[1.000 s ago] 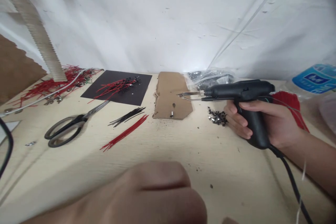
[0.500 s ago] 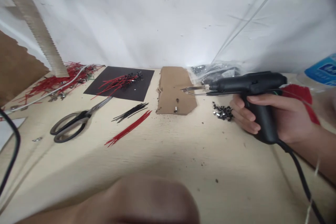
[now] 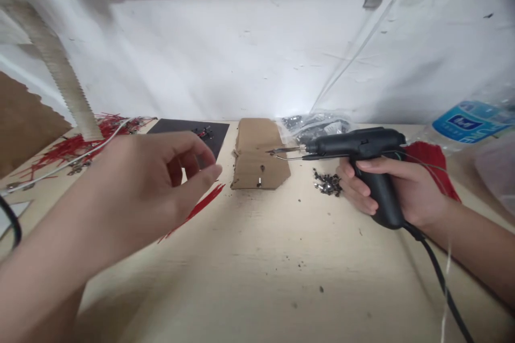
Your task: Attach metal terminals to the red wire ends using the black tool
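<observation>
In the head view my right hand (image 3: pixel 422 193) is wrapped round the black handle of a soldering gun (image 3: pixel 358 142). Its metal tip points left, over a piece of brown cardboard (image 3: pixel 259 136). A small shiny metal part (image 3: pixel 259 181) stands near the cardboard's front edge. My left hand (image 3: pixel 148 187) is held above the table, thumb and fingers apart, nothing visible between them. Just beyond its thumb lies a bundle of red wires (image 3: pixel 207 202), partly covered. This hand also hides the scissors, the black wires and much of a black sheet (image 3: pixel 173 126).
A pile of small metal-and-black parts (image 3: pixel 328 183) lies beside my right fingers. Behind it is a clear plastic bag (image 3: pixel 317 123). A bottle with a blue label (image 3: pixel 462 120) and a red item (image 3: pixel 430 163) are at right. A ribbed hose (image 3: pixel 66 72) reaches down to tangled red wires (image 3: pixel 64 153).
My left hand has risen from the lower front and moved forward and left, over the wires and scissors. The right hand keeps its grip on the soldering gun. The view has tilted up slightly.
</observation>
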Available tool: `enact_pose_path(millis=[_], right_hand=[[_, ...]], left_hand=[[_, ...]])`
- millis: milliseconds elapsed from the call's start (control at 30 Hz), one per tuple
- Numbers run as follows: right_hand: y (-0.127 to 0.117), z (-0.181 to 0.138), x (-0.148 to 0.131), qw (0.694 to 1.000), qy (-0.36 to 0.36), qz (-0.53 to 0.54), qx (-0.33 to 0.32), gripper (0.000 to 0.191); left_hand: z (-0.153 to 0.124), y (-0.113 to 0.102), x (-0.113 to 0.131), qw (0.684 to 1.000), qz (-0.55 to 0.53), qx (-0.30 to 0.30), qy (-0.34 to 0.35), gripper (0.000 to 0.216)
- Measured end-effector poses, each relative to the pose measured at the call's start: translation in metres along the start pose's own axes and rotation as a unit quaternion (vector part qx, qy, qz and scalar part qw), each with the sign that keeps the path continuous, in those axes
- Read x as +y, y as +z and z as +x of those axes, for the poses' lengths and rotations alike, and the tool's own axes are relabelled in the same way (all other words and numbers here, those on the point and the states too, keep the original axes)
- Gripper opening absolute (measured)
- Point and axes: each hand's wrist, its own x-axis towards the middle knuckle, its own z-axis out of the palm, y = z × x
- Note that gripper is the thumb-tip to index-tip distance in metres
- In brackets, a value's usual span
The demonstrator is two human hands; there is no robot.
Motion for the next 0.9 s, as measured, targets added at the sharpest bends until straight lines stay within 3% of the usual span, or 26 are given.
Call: enact_pose_path(millis=[33,100,200,333,467,900], right_hand=[[0.000,0.000,0.000,1.000,0.000,0.001,-0.001,0.019],[-0.001,0.000,0.001,1.000,0.002,0.006,-0.002,0.019],[-0.001,0.000,0.002,1.000,0.000,0.008,-0.003,0.019],[0.001,0.000,0.001,1.000,-0.006,0.005,-0.011,0.020],[0.003,0.000,-0.001,1.000,-0.012,0.001,-0.014,0.021],[0.008,0.001,-0.001,1.000,-0.015,-0.005,-0.001,0.019]], left_hand=[[0.013,-0.005,0.004,0.994,0.103,-0.031,0.008,0.026],[0.031,-0.010,0.005,0.972,0.195,-0.131,0.006,0.029],[0.038,-0.008,-0.007,0.952,0.203,-0.230,-0.017,0.023],[0.038,0.000,-0.017,0.940,0.159,-0.298,-0.047,0.022],[0.037,0.003,-0.016,0.931,0.154,-0.325,-0.056,0.023],[0.033,-0.004,-0.008,0.940,0.166,-0.299,-0.007,0.023]])
